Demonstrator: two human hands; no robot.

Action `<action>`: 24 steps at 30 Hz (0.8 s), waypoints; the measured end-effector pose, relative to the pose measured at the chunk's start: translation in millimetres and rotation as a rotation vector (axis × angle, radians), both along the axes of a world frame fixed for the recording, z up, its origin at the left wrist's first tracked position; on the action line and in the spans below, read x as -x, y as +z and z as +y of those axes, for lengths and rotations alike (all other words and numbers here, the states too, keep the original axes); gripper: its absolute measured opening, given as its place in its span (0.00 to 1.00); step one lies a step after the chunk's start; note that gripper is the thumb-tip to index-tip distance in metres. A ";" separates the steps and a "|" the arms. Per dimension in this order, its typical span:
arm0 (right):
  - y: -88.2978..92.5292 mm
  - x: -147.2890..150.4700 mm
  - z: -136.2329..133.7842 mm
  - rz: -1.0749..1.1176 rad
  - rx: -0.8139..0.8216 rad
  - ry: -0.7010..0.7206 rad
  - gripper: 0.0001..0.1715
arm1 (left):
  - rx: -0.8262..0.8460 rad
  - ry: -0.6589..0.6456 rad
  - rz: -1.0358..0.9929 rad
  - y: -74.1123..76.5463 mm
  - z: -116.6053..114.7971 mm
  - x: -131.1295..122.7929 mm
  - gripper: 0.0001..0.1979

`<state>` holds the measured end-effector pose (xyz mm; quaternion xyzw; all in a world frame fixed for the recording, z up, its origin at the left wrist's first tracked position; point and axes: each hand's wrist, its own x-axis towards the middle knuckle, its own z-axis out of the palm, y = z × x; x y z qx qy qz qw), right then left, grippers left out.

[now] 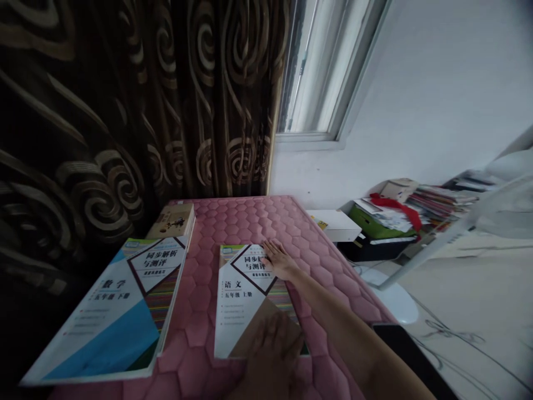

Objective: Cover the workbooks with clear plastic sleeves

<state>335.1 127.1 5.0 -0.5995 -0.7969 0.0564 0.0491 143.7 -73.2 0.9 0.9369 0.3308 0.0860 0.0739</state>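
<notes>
A white workbook (233, 328) with a brown patch and Chinese lettering lies closed on the pink quilted surface (245, 216). My right hand (280, 260) rests flat over its upper right edge, fingers stretched out and covering part of the title. Across the lower part of the cover lies my left hand (272, 350), dark and a little blurred, with its fingers spread. Neither hand grips anything. To the left lies a larger-looking workbook (112, 311) with a blue patch, and behind it sits a thick brown book (172, 222), partly covered.
A dark patterned curtain (208, 100) hangs behind on the left, beside a window (320, 66). On the right stand a white box (335, 222), a dark bin of papers (383, 222) and a white lamp (433, 255). A black flat object (408, 355) lies at the lower right, near cables.
</notes>
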 end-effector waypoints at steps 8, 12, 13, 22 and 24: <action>-2.2 -0.2 -2.3 -0.031 0.004 -0.015 0.40 | -0.057 0.478 0.072 -13.4 -23.8 95.0 0.41; 13.8 10.1 -6.7 -0.028 0.005 -0.019 0.40 | -0.138 0.497 0.040 -15.8 -31.7 90.3 0.42; 17.3 17.7 -12.1 -0.023 -0.006 -0.004 0.39 | -0.151 0.496 0.033 -15.4 -32.0 88.0 0.42; 0.0 130.2 -102.1 0.124 -0.025 0.513 0.40 | -0.078 0.484 0.091 -29.1 -24.3 92.2 0.40; -2.0 137.1 -91.7 0.131 -0.046 0.503 0.40 | -0.114 0.462 0.078 -36.3 -22.7 94.8 0.42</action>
